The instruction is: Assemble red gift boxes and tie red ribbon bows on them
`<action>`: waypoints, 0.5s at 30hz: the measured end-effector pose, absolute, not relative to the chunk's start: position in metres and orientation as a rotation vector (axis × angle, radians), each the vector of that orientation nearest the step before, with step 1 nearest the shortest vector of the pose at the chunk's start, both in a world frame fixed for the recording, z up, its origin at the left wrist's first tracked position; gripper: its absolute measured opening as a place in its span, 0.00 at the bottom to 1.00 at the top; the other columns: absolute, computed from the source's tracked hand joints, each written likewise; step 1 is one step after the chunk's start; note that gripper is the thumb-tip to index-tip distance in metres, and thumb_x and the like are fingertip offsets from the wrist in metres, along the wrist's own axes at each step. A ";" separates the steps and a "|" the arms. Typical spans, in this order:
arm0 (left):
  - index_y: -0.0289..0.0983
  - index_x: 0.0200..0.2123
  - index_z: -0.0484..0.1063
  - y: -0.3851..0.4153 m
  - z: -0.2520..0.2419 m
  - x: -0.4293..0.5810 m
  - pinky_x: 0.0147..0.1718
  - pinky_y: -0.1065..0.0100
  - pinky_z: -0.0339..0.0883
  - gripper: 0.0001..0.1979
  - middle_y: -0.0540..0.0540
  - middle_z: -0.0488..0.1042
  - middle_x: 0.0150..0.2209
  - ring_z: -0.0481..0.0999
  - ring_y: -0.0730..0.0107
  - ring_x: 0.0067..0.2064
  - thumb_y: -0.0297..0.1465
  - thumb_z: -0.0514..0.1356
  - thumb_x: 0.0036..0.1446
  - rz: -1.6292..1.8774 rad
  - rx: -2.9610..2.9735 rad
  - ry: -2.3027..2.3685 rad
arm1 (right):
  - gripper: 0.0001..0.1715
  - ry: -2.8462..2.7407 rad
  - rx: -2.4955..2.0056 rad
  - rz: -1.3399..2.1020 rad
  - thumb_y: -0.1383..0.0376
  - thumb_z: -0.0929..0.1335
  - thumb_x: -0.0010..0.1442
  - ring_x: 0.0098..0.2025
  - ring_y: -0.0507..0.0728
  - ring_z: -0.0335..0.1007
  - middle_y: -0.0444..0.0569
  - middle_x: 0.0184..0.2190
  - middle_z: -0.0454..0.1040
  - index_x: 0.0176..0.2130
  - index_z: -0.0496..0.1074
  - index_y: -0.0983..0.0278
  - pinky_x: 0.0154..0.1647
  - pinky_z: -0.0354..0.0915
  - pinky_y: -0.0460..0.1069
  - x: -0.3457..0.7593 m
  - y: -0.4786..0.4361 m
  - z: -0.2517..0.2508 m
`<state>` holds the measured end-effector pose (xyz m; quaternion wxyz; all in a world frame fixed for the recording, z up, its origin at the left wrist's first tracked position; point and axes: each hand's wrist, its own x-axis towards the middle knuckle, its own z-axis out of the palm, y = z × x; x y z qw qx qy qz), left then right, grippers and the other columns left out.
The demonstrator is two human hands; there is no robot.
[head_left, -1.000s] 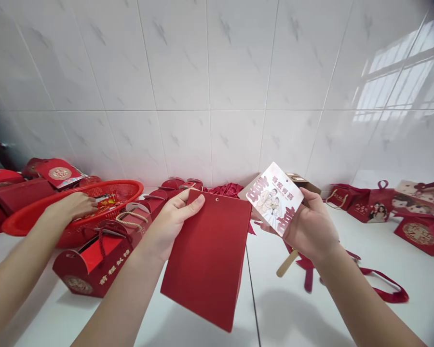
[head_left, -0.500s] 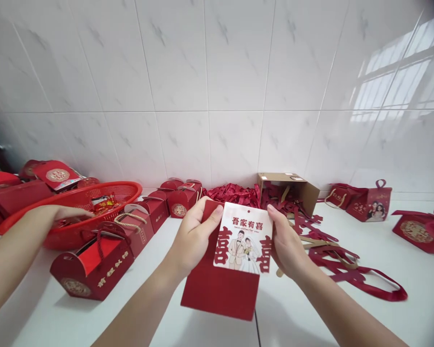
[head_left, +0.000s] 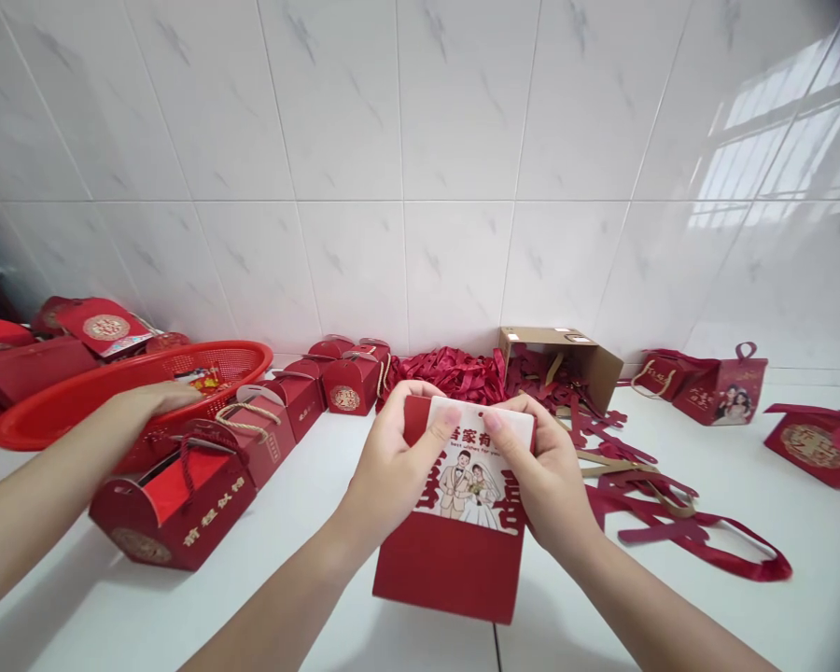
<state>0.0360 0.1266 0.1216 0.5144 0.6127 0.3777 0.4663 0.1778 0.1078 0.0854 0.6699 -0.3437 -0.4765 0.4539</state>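
Observation:
Between my two hands, just above the table, is a red paper gift box or bag (head_left: 448,574), with a white wedding card (head_left: 472,481) lying against its upper front. The card carries a drawn bride and groom and red characters. My left hand (head_left: 406,457) grips the left side, its thumb pressed on the card's top. My right hand (head_left: 539,462) pinches the right side, thumb also on the card near its small hole. Fingers behind the red paper are partly hidden.
Another person's hand (head_left: 158,399) reaches into a red plastic basket (head_left: 63,397) holding small packets. Beside it stands a red gift box (head_left: 175,513). Red ribbon (head_left: 455,373) lies along the wall, near a cardboard box (head_left: 606,378); loose strips (head_left: 728,555) and more gift boxes (head_left: 724,392) are right.
My right hand has moved inward over the card's top, its thumb now on the front. The card now overlaps the red paper more squarely. The other person's hand has shifted right in the basket.

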 end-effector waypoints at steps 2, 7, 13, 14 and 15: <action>0.41 0.37 0.64 0.126 0.123 0.036 0.28 0.70 0.69 0.15 0.52 0.70 0.27 0.74 0.68 0.29 0.44 0.60 0.53 1.132 1.494 0.878 | 0.15 -1.056 -0.746 1.057 0.55 0.70 0.55 0.25 0.52 0.69 0.42 0.26 0.71 0.36 0.64 0.60 0.24 0.67 0.46 0.177 0.106 0.086; 0.40 0.35 0.66 0.127 0.123 0.035 0.30 0.69 0.69 0.13 0.51 0.71 0.28 0.74 0.68 0.31 0.42 0.61 0.53 1.135 1.454 0.843 | 0.16 -1.045 -0.750 1.064 0.54 0.70 0.55 0.25 0.52 0.68 0.42 0.25 0.69 0.34 0.62 0.60 0.24 0.67 0.45 0.176 0.104 0.086; 0.40 0.32 0.64 0.127 0.122 0.035 0.30 0.70 0.68 0.13 0.53 0.69 0.26 0.72 0.70 0.29 0.43 0.59 0.55 1.120 1.455 0.817 | 0.17 -1.052 -0.815 1.007 0.54 0.71 0.53 0.27 0.54 0.71 0.44 0.27 0.71 0.34 0.62 0.60 0.26 0.70 0.48 0.175 0.103 0.088; 0.40 0.32 0.63 0.127 0.122 0.035 0.30 0.70 0.68 0.13 0.53 0.69 0.25 0.72 0.71 0.28 0.43 0.59 0.55 1.119 1.465 0.817 | 0.18 -1.051 -0.818 1.010 0.53 0.71 0.53 0.27 0.54 0.71 0.43 0.26 0.71 0.34 0.62 0.60 0.26 0.70 0.48 0.175 0.103 0.088; 0.40 0.32 0.63 0.127 0.122 0.035 0.30 0.70 0.67 0.13 0.53 0.69 0.25 0.71 0.71 0.28 0.43 0.58 0.55 1.120 1.476 0.816 | 0.18 -1.050 -0.820 1.011 0.53 0.71 0.53 0.26 0.54 0.71 0.43 0.26 0.71 0.34 0.62 0.60 0.26 0.70 0.48 0.175 0.103 0.088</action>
